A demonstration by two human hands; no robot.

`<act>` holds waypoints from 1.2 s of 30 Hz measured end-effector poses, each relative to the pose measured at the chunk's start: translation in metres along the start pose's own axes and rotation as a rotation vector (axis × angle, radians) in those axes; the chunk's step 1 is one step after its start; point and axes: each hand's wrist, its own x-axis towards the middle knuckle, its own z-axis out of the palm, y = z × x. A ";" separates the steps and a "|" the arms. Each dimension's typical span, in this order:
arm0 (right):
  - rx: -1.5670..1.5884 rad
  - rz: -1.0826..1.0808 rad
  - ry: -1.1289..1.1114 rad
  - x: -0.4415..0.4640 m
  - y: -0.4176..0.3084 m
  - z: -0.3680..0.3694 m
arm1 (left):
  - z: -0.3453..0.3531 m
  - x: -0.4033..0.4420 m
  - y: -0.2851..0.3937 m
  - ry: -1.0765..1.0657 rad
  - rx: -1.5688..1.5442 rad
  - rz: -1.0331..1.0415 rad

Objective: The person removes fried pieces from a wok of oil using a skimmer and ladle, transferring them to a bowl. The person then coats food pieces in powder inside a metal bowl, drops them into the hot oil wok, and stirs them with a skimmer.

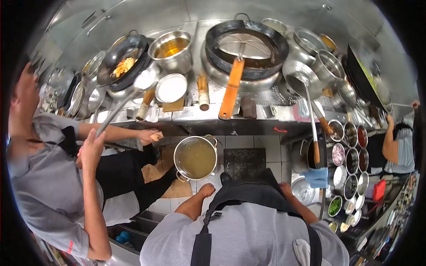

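My left hand (207, 190) hangs low in front of my apron, fingers curled in, with nothing visible in it. Just beyond it a large steel pot (195, 158) with two handles holds cloudy, yellowish liquid; the hand is apart from it. My right hand (285, 189) is low at my other side, near a steel bowl (303, 189); its fingers are hidden. Ahead on the range sits a black wok (278, 66) of dark liquid, with a wooden-handled strainer (232, 88) lying across it.
At left, a co-worker grips a long-handled ladle (120, 106) beside a wok of food (124, 66). A pot of amber liquid (171, 48) and a white-filled bowl (171, 88) stand between the woks. Several ingredient containers (338, 154) line the right, where another person works.
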 end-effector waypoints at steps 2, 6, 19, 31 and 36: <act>0.060 0.101 0.042 -0.009 -0.014 -0.009 | 0.004 0.003 0.005 -0.054 0.199 0.063; 0.174 0.137 -0.032 0.001 0.012 -0.005 | -0.005 0.005 0.012 -0.080 0.542 0.292; 0.483 0.065 -0.093 0.037 0.042 -0.074 | 0.022 0.022 0.115 0.143 0.309 0.089; -0.260 -0.687 -0.243 0.105 0.160 -0.104 | 0.054 0.044 0.168 0.230 0.575 0.188; -0.142 -0.876 -0.034 0.155 0.180 -0.069 | 0.079 0.045 0.183 0.437 0.706 0.504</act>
